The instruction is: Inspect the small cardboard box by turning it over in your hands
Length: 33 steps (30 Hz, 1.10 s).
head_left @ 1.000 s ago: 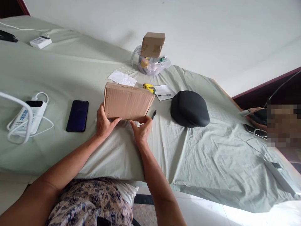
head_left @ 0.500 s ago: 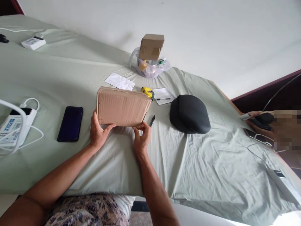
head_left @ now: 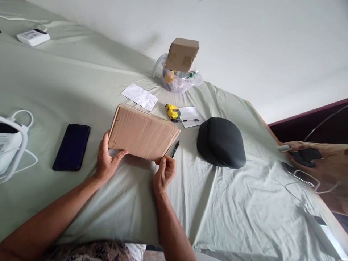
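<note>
Held box [head_left: 143,132] tilted further, left grip [head_left: 106,163] clasping, right grip [head_left: 164,173] at corner

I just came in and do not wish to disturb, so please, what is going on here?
A person's left hand grips the left end of a cardboard box, and the right hand pinches its near right corner. The box is tilted, one broad side facing the person. A dark-screened smartphone lies to the left, a rounded black case to the right. Beyond the box is a yellow tape measure.

Dark phone [head_left: 71,147] and rounded black case [head_left: 221,143]
</note>
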Each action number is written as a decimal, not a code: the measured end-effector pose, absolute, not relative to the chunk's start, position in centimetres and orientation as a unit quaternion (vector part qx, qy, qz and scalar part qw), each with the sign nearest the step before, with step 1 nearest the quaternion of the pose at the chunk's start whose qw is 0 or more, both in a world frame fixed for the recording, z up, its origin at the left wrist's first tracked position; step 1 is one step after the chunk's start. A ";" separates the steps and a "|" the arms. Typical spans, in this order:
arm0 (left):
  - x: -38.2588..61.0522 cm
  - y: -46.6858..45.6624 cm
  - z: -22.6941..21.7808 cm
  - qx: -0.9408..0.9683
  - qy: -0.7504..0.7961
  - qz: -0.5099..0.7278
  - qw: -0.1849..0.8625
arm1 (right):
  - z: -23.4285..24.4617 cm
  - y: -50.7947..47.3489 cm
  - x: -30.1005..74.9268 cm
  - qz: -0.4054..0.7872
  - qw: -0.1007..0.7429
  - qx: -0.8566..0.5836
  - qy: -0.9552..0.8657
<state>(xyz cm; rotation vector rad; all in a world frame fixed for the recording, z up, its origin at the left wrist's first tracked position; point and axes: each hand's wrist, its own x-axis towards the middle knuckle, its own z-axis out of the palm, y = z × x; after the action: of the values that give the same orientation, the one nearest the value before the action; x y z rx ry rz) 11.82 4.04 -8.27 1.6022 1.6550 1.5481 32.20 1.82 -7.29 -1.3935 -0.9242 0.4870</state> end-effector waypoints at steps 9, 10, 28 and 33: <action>12.3 3.9 -8.3 0.576 0.590 0.542 0.161 | -7.4 1.8 32.6 0.218 0.629 -0.626 -0.407; 12.3 3.9 -8.4 0.577 0.591 0.541 0.160 | -7.6 1.8 32.7 0.214 0.628 -0.629 -0.406; 12.0 5.2 -8.6 0.508 0.579 0.606 0.196 | -7.1 2.8 34.8 0.145 0.529 -0.668 -0.502; 11.9 5.7 -8.4 0.517 0.579 0.607 0.173 | -7.0 3.5 35.3 0.094 0.506 -0.650 -0.559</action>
<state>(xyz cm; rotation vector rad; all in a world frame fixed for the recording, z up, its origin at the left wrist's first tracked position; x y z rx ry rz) 11.92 5.66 -8.45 1.4658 1.6431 1.7212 35.32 3.55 -7.01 -1.5681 -1.3489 0.2276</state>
